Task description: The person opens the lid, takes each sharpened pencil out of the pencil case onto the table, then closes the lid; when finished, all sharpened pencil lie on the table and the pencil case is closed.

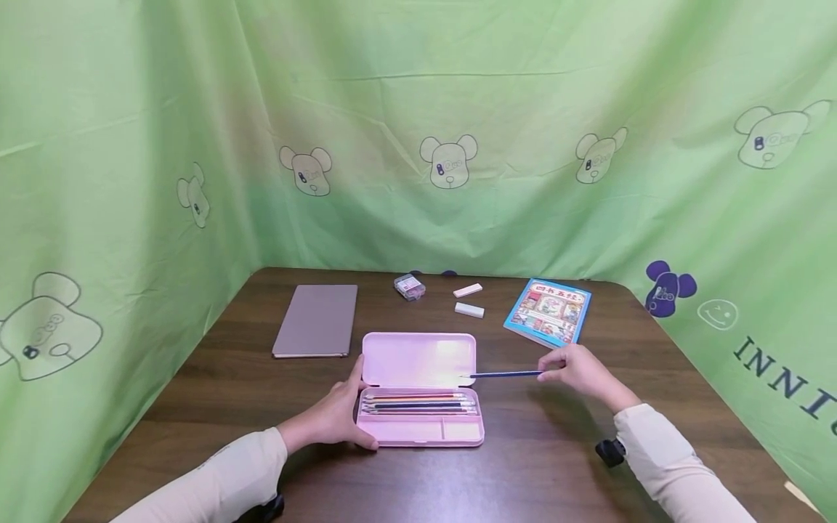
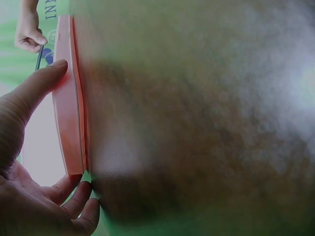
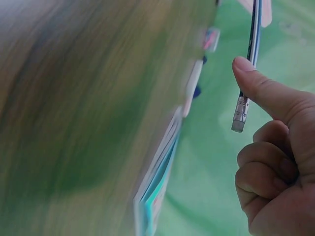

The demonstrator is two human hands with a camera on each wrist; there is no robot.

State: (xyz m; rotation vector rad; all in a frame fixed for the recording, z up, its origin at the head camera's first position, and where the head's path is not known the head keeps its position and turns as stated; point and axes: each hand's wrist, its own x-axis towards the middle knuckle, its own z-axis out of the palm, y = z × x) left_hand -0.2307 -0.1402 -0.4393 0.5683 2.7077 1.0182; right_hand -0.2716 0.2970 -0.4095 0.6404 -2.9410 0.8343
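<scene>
A pink pencil case lies with its lid raised, several pencils side by side in its long compartment. My left hand holds the case at its left end, thumb at the front corner and index finger up by the lid. In the left wrist view the thumb presses the case's front wall. Right of the case, my right hand pinches a dark pencil near its eraser end. The pencil's point is toward the left, overlapping the lid's right edge in the head view.
Behind the case are a grey-mauve notebook at left, a small clear box, a pink-white block and a white eraser. A blue-bordered book lies at right. Green curtain surrounds the wooden table.
</scene>
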